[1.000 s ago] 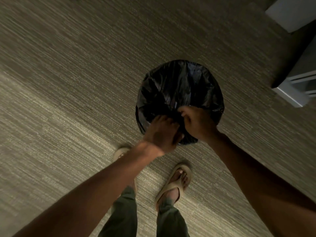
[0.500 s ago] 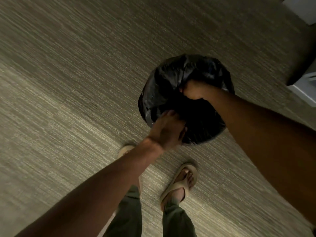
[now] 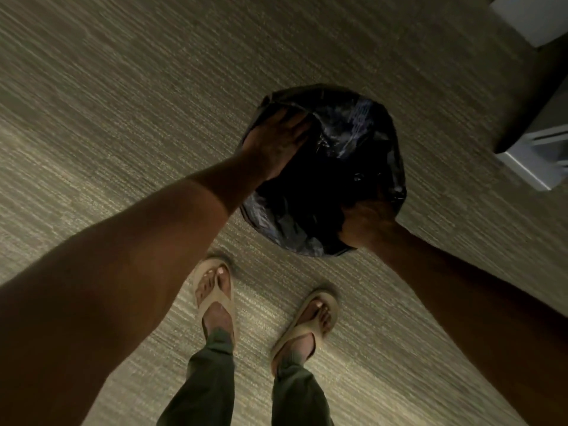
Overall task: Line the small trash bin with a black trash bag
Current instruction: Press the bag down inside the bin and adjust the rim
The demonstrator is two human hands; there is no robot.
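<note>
A small round trash bin stands on the carpet, fully covered by a glossy black trash bag (image 3: 353, 139); the bin's own wall is hidden under the plastic. My left hand (image 3: 276, 139) lies flat on the bag at the far-left rim, fingers spread and pressing on the plastic. My right hand (image 3: 365, 222) sits at the near-right rim, fingers curled into the bag's edge. The bag's middle sinks dark into the bin.
Striped grey-beige carpet (image 3: 123, 118) runs all around. Pale furniture (image 3: 534, 158) stands at the right edge, another pale corner (image 3: 534, 16) at top right. My two feet in tan sandals (image 3: 215, 296) stand just in front of the bin.
My left hand moved from the near rim to the far-left rim. My right hand came out of the bin's middle to the near-right rim. The view shifted closer.
</note>
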